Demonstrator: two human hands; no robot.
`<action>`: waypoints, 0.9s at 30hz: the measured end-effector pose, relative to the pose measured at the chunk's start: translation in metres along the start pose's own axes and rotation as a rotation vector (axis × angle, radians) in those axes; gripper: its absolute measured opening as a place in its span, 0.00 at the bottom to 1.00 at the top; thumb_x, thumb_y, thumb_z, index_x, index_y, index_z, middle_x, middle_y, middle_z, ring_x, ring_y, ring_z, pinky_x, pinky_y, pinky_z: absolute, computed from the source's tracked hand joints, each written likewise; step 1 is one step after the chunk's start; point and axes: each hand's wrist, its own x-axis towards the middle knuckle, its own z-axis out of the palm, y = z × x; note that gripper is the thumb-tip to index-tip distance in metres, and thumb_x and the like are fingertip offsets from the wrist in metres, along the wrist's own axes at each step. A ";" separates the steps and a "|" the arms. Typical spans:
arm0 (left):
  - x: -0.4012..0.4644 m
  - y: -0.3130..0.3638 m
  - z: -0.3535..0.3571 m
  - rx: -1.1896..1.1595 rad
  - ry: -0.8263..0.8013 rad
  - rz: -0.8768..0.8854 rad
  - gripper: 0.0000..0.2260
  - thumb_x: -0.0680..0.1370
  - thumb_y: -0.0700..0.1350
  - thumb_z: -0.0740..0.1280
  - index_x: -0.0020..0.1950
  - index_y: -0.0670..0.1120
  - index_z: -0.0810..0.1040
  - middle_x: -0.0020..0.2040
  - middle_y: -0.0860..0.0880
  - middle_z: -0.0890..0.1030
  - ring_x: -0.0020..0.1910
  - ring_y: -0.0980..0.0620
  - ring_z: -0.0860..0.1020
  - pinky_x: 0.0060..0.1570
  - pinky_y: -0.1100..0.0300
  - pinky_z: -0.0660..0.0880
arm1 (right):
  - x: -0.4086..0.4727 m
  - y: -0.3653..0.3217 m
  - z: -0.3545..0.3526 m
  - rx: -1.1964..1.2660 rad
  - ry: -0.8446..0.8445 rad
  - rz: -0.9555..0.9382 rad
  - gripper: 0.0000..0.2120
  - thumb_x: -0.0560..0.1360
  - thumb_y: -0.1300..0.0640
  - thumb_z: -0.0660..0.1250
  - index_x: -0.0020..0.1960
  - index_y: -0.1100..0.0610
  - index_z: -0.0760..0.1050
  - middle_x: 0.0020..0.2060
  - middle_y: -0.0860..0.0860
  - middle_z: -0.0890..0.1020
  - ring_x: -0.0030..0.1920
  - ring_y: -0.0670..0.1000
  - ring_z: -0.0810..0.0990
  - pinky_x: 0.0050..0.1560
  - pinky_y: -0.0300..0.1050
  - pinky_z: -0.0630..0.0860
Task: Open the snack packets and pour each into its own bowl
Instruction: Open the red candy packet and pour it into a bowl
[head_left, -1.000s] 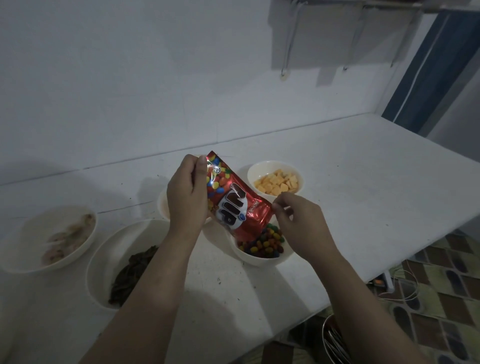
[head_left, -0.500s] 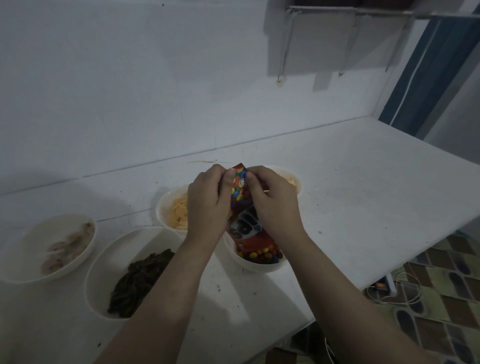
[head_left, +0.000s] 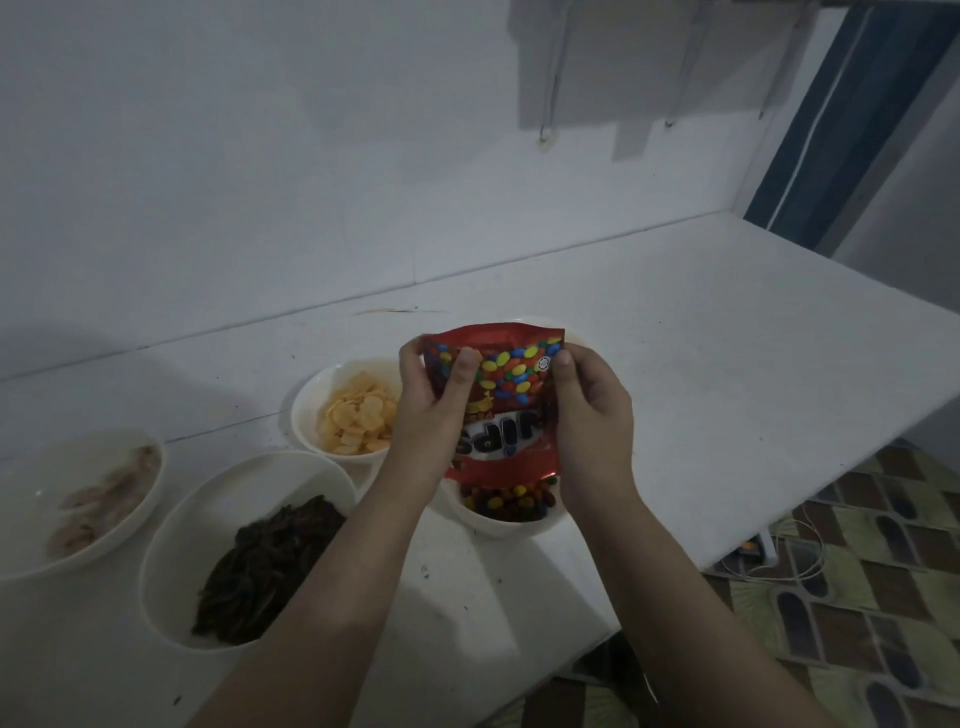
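Nearest the camera, a large white bowl (head_left: 171, 545) of dark shredded snack is seen at the table's front, with a second bowl (head_left: 31, 530) of pale pieces at the far left. Just beyond, a candy bowl (head_left: 511, 525) is filled with coloured coated sweets. Directly above it, the red packet (head_left: 501, 410) is held upside down, its open mouth just over the sweets. The packet's upper left corner is pinched by the left hand (head_left: 434, 410), thumb on the front face, and its right edge is gripped by the right hand (head_left: 589, 415), fingers curled round it. The foil is judged thin, crinkly, slippery and now nearly weightless; it is best taken at the sealed top corners, so that any last sweets can be shaken out. Behind, a bowl of yellow crisps (head_left: 358, 413) is set, and another bowl is mostly hidden by the packet.
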 end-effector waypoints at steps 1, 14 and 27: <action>0.000 -0.001 0.002 -0.001 -0.005 -0.018 0.25 0.72 0.64 0.61 0.66 0.55 0.65 0.56 0.61 0.77 0.53 0.64 0.77 0.45 0.68 0.77 | 0.000 0.002 -0.001 0.014 0.002 0.013 0.12 0.83 0.51 0.58 0.54 0.52 0.80 0.48 0.45 0.85 0.49 0.43 0.84 0.45 0.36 0.80; 0.010 0.002 0.008 -0.038 -0.039 -0.021 0.23 0.73 0.64 0.62 0.64 0.55 0.71 0.55 0.60 0.80 0.52 0.64 0.80 0.47 0.66 0.78 | 0.002 0.013 -0.010 0.018 -0.239 0.211 0.23 0.79 0.36 0.53 0.73 0.39 0.62 0.62 0.39 0.75 0.64 0.46 0.75 0.61 0.45 0.73; 0.023 -0.008 -0.005 -0.028 -0.257 -0.020 0.13 0.71 0.45 0.74 0.54 0.51 0.79 0.49 0.54 0.86 0.50 0.54 0.84 0.47 0.59 0.80 | 0.027 -0.020 -0.018 0.291 0.006 0.069 0.07 0.75 0.57 0.71 0.46 0.62 0.80 0.42 0.59 0.86 0.44 0.58 0.86 0.45 0.52 0.83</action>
